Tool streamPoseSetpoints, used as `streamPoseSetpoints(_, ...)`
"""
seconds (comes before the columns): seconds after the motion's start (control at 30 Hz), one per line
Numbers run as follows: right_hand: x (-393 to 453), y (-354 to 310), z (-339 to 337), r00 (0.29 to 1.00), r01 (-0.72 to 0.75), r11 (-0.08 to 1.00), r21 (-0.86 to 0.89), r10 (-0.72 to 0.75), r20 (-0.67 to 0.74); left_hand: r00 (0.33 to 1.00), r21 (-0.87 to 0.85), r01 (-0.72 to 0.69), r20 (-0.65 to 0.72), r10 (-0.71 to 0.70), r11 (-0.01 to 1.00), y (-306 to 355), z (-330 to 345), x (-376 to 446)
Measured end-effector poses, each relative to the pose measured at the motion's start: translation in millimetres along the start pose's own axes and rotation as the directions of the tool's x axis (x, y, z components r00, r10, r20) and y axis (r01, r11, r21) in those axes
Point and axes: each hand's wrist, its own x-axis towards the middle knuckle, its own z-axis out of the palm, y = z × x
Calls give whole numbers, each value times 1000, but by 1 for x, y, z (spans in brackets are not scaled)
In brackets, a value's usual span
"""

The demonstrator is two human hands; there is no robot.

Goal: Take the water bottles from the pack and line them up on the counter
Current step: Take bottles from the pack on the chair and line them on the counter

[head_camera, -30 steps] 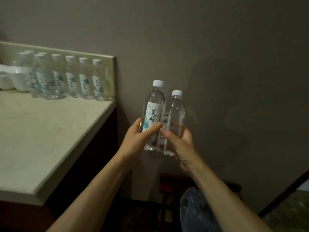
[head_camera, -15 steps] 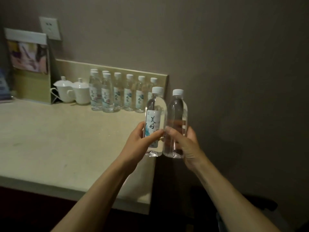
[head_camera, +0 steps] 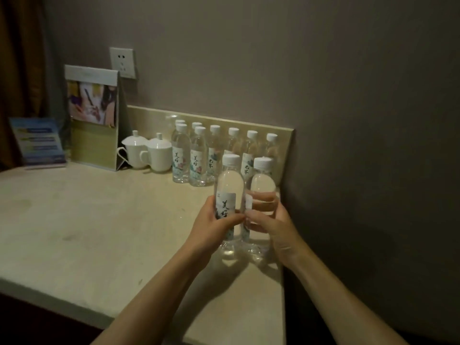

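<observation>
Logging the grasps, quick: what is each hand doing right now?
Left hand: fingers curled round the labelled bottle, holding it.
Right hand: fingers curled round the second bottle, holding it.

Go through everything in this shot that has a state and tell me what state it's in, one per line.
Left hand: gripping the left bottle.
Right hand: gripping the right bottle.
Left bottle: capped, upright, full, above the counter.
Right bottle: capped, upright, full, beside the left bottle.
Bottles at the back: capped, standing upright.
Two white cups: lids on, upright.
Wall socket: nothing plugged in.
</observation>
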Motion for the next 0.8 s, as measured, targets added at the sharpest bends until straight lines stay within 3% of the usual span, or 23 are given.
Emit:
streamPoseSetpoints(0.17, 28, 14, 13, 991, 65, 997, -42, -69, -117, 1000, 39, 11, -11, -11, 999, -6, -8, 26)
streamPoseSetpoints(0.47, 72, 29, 36, 980, 120, 982, 143, -94, -176, 992, 94, -75, -90, 84, 993, -16, -33, 78)
streamPoseSetpoints(0.6, 95, 35, 48, 978, 110, 991, 80, -94, -185, 991, 114, -103, -70, 111, 988, -24, -48, 107)
streamPoseSetpoints(0.8, 128, 35, 72, 926, 67, 964, -256, -155, -343, 995, 102, -94, -11, 95, 990, -34, -70, 142)
